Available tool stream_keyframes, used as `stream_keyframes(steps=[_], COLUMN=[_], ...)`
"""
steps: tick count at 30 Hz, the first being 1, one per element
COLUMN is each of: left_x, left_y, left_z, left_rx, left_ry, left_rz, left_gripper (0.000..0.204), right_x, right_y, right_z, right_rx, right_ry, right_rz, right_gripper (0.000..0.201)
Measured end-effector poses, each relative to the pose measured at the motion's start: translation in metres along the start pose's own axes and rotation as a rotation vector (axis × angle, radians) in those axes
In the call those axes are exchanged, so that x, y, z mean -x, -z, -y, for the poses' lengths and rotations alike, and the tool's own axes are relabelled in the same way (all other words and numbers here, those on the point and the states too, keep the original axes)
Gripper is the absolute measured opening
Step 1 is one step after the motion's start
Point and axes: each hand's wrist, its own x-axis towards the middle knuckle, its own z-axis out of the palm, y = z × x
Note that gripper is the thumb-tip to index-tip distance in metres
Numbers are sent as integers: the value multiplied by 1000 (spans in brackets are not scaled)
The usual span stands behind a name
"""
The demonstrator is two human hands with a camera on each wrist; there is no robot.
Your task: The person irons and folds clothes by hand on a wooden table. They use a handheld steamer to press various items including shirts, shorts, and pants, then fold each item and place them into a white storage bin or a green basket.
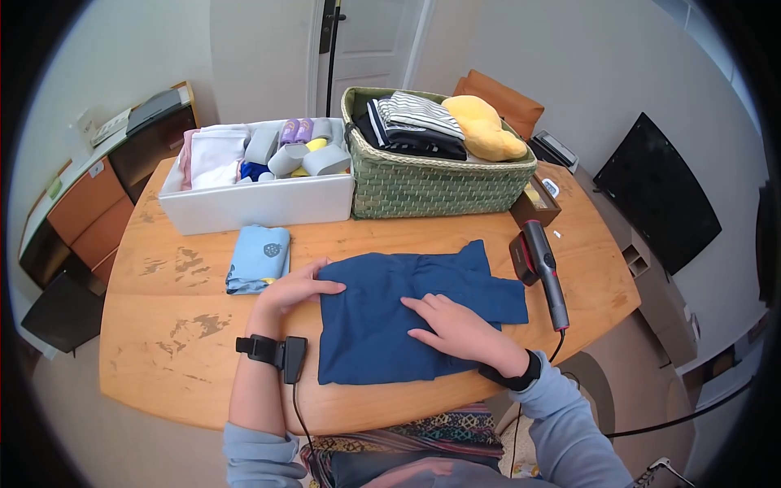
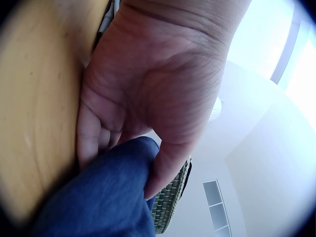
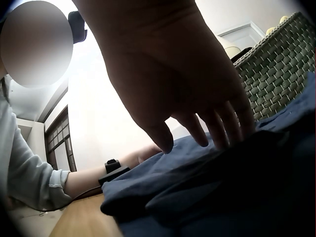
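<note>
A dark blue garment (image 1: 382, 325) lies partly folded on the table, with two narrower parts sticking out at its right end. My left hand (image 1: 294, 289) holds its left edge. In the left wrist view, the thumb (image 2: 165, 170) lies on one side of the blue cloth (image 2: 108, 192) and the fingers are on the other, partly hidden by it. Over the middle of the garment is my right hand (image 1: 455, 327), fingers spread and fairly straight. The right wrist view has those fingertips (image 3: 222, 143) right at the cloth's surface.
A folded light blue cloth with a printed pattern (image 1: 259, 259) lies left of the garment. Behind stand a white box (image 1: 260, 207) of rolled items and a green woven basket (image 1: 439, 191) holding folded clothes and a yellow plush. A corded handheld steamer (image 1: 547, 268) lies at right.
</note>
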Motion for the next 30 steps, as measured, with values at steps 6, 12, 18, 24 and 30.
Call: stream_keyframes(steps=[6, 12, 18, 24, 30], left_x=[-1, 5, -4, -2, -5], left_y=[0, -5, 11, 9, 12], left_z=[-1, -7, 9, 5, 9], left_rx=[-6, 2, 43, 59, 22], left_ry=[-19, 0, -64, -42, -95], left_rz=[-11, -36, 90, 122, 135], left_gripper=[45, 42, 37, 35, 33], right_x=[-16, -27, -34, -36, -39], right_y=[-8, 2, -15, -2, -11], right_z=[-15, 12, -7, 2, -4], right_rx=[-141, -372, -321, -893, -443], right_ry=[-15, -96, -101, -254, -120], right_rz=[-73, 88, -308, 49, -73], right_gripper=[46, 45, 60, 72, 64])
